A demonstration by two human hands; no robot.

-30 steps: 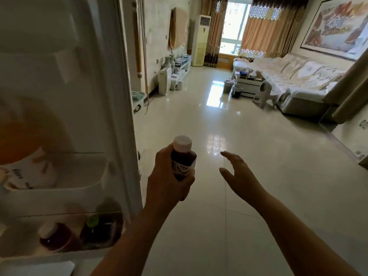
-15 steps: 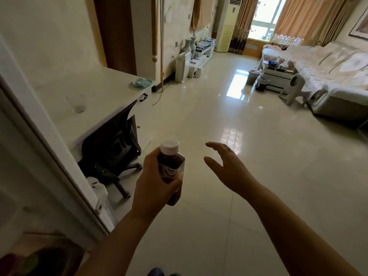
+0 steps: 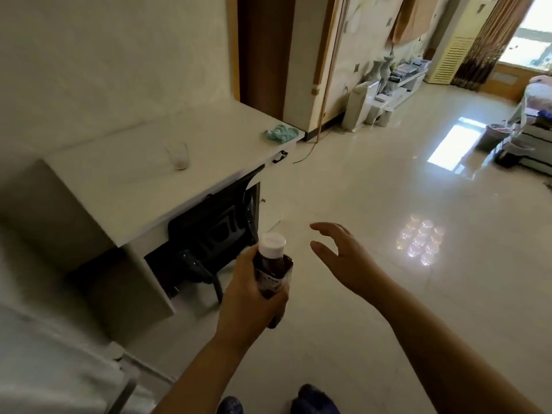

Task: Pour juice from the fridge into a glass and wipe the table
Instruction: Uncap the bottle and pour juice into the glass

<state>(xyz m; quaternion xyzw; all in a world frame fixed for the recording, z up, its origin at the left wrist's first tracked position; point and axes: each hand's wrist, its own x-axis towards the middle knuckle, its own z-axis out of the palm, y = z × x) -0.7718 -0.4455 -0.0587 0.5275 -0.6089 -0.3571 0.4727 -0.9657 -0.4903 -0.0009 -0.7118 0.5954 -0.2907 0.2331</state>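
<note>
The left hand is gripping the capped juice bottle, and the right hand is hovering slack and empty. The glass is sitting unfilled on the table, with the cloth lying untouched.

A: What sort of place?
B: A home, living rm. Edge of a sofa at far right, long curtains beside a bright window.
A: What else?
B: Tall floor AC in the corner, and a low cabinet along the wall w/ vases at its near end. Glossy tiled floor, wood door.
A: Not an office? There's a desk.
B: White desk against the wall, black chair tucked under, w/ a glass & a green cloth on top. Bins sit near the sofa.
</note>
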